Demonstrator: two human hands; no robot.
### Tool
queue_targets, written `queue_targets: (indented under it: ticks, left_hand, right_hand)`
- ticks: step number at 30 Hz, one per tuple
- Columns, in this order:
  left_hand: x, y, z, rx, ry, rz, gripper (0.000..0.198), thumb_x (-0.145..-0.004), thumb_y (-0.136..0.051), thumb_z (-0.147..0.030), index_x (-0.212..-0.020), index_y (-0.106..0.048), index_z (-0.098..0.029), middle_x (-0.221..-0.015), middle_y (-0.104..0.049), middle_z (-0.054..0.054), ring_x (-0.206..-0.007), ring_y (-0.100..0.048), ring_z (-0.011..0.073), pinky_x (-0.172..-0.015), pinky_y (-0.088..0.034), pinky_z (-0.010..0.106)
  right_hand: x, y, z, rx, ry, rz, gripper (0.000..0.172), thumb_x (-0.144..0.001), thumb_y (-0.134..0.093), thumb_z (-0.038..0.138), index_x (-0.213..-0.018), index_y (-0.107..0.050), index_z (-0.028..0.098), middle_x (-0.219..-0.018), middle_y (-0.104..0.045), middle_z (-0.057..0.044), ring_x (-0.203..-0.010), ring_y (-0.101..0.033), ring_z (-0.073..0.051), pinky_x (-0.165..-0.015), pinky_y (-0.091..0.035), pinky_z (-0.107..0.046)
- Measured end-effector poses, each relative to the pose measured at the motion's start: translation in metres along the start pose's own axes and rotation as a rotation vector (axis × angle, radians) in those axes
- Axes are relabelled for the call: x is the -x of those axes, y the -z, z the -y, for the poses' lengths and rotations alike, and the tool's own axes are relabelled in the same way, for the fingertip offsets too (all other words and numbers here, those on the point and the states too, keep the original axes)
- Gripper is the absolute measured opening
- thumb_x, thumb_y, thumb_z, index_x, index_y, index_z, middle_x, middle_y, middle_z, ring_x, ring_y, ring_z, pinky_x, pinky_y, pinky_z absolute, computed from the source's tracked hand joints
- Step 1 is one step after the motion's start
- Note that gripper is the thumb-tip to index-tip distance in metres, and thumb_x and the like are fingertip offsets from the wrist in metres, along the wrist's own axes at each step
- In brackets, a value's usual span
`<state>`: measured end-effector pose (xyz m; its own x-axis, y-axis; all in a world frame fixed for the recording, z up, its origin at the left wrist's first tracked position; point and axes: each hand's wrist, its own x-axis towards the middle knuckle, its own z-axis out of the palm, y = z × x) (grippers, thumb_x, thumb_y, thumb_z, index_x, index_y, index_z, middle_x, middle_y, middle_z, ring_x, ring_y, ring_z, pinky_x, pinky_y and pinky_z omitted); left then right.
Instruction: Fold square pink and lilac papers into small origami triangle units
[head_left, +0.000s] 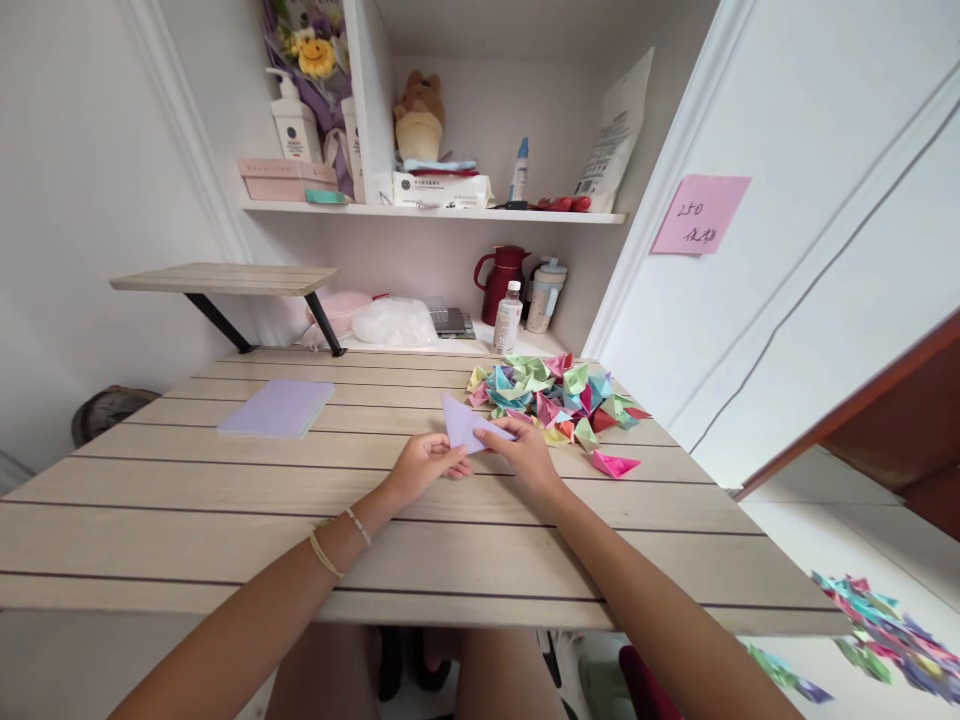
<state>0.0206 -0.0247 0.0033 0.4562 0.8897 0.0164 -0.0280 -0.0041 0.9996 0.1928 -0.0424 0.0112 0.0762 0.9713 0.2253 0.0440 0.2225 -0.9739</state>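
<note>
A sheet of lilac paper [463, 424], folded into a triangle, is held just above the middle of the table. My left hand [429, 466] pinches its lower left edge between thumb and fingers. On the other side, my right hand [523, 452] grips the right part, its thumb lying over the paper. Just beyond my right hand lies a heap of folded paper boats [551, 395] in green, pink, blue, yellow and red. One bright pink paper boat [616, 465] sits apart, nearer to me. To the left rests a stack of lilac paper [276, 408].
A small raised shelf [225, 279] on black brackets stands at the back left. Behind the table are a bottle [508, 320], a red jug [503, 285] and a plastic bag [395, 322]. More colourful folded papers [892, 630] lie below, right of the table edge [795, 620].
</note>
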Motion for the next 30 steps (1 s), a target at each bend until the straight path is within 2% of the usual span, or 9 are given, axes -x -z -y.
queue_targets:
  ticks: [3, 5, 9, 12, 17, 25, 30]
  left_hand:
    - [0.0, 0.0, 0.0, 0.01, 0.014, 0.004, 0.034, -0.064, -0.068, -0.035, -0.084, -0.062, -0.008, -0.073, -0.069, 0.011, -0.065, -0.066, 0.0184, -0.063, -0.053, 0.029]
    - [0.0, 0.0, 0.0, 0.024, 0.026, -0.012, 0.034, -0.064, -0.069, -0.035, -0.083, -0.063, -0.008, -0.071, -0.069, 0.011, -0.063, -0.066, 0.0183, -0.062, -0.053, 0.029]
    - [0.0, 0.0, -0.002, 0.074, 0.012, -0.076, 0.033, -0.064, -0.069, -0.034, -0.081, -0.063, -0.007, -0.072, -0.069, 0.012, -0.065, -0.066, 0.0183, -0.067, -0.053, 0.03]
    - [0.0, -0.001, -0.004, 0.091, 0.01, -0.101, 0.033, -0.062, -0.071, -0.033, -0.08, -0.063, -0.007, -0.072, -0.069, 0.012, -0.067, -0.066, 0.0196, -0.07, -0.053, 0.032]
    - [-0.001, -0.001, -0.004, 0.097, 0.03, -0.132, 0.032, -0.061, -0.072, -0.031, -0.08, -0.063, -0.007, -0.073, -0.069, 0.013, -0.067, -0.066, 0.0199, -0.067, -0.054, 0.031]
    - [-0.002, 0.0, -0.003, 0.125, 0.04, -0.115, 0.031, -0.062, -0.071, -0.03, -0.081, -0.063, -0.007, -0.076, -0.069, 0.013, -0.066, -0.066, 0.0177, -0.069, -0.054, 0.029]
    - [-0.001, -0.003, -0.008, 0.136, 0.044, -0.138, 0.031, -0.061, -0.072, -0.03, -0.079, -0.063, -0.007, -0.074, -0.069, 0.012, -0.063, -0.066, 0.0172, -0.068, -0.054, 0.029]
  right_hand:
    - [0.0, 0.0, 0.002, 0.028, 0.01, 0.03, 0.027, -0.059, -0.069, 0.041, -0.068, -0.065, 0.016, -0.064, -0.062, -0.002, -0.059, -0.054, -0.014, -0.058, -0.042, -0.027]
    - [0.001, -0.001, 0.003, -0.011, -0.013, 0.021, 0.03, -0.058, -0.07, 0.04, -0.075, -0.065, 0.016, -0.066, -0.062, -0.001, -0.059, -0.055, -0.014, -0.057, -0.042, -0.026]
    - [0.003, -0.005, 0.0, -0.148, -0.075, 0.025, 0.056, -0.054, -0.074, 0.034, -0.104, -0.055, 0.019, -0.06, -0.059, 0.003, -0.058, -0.056, -0.013, -0.059, -0.044, -0.027]
    - [0.005, -0.009, -0.002, -0.221, -0.087, 0.091, 0.065, -0.051, -0.077, 0.031, -0.109, -0.049, 0.018, -0.062, -0.061, 0.003, -0.061, -0.058, -0.014, -0.062, -0.045, -0.028]
    - [0.005, -0.011, -0.004, -0.279, -0.113, 0.104, 0.057, -0.051, -0.077, 0.03, -0.1, -0.05, 0.018, -0.064, -0.063, 0.001, -0.061, -0.06, -0.015, -0.064, -0.046, -0.028]
    - [0.006, -0.014, -0.001, -0.427, -0.182, 0.117, 0.045, -0.05, -0.078, 0.027, -0.083, -0.049, 0.017, -0.061, -0.064, 0.002, -0.063, -0.062, -0.015, -0.071, -0.048, -0.03]
    - [0.004, -0.012, 0.001, -0.494, -0.209, 0.084, 0.048, -0.052, -0.077, 0.027, -0.09, -0.049, 0.019, -0.066, -0.066, 0.001, -0.069, -0.064, -0.016, -0.075, -0.05, -0.033]
